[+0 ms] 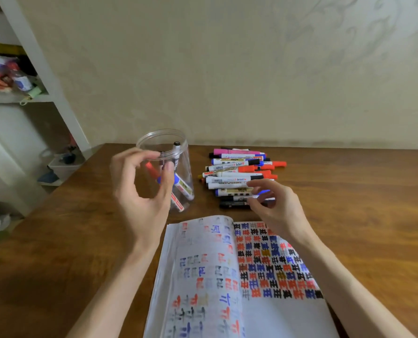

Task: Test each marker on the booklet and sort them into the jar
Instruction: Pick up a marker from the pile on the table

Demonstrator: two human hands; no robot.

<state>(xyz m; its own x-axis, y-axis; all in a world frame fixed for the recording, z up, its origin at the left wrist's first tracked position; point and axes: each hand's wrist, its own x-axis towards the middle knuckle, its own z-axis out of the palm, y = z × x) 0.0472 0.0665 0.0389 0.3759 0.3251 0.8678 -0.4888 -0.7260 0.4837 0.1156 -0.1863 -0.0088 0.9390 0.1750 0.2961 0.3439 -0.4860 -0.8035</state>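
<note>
A clear plastic jar (182,167) stands open on the wooden table, left of centre, with several markers leaning inside it. My left hand (139,191) hovers just in front of the jar with fingers loosely curved, holding nothing. To the right of the jar lies a pile of markers (237,169) with red, blue, black and pink caps. My right hand (273,206) reaches onto the near edge of the pile, thumb and fingers curled round the cap end of a blue marker (237,192) that still lies there. The open booklet (203,276), covered in coloured test marks, lies in front of me.
The table (361,215) runs back to a beige wall. White shelving (44,76) with bags and small items stands at the left beyond the table's edge. A low bin (64,164) sits on the floor there.
</note>
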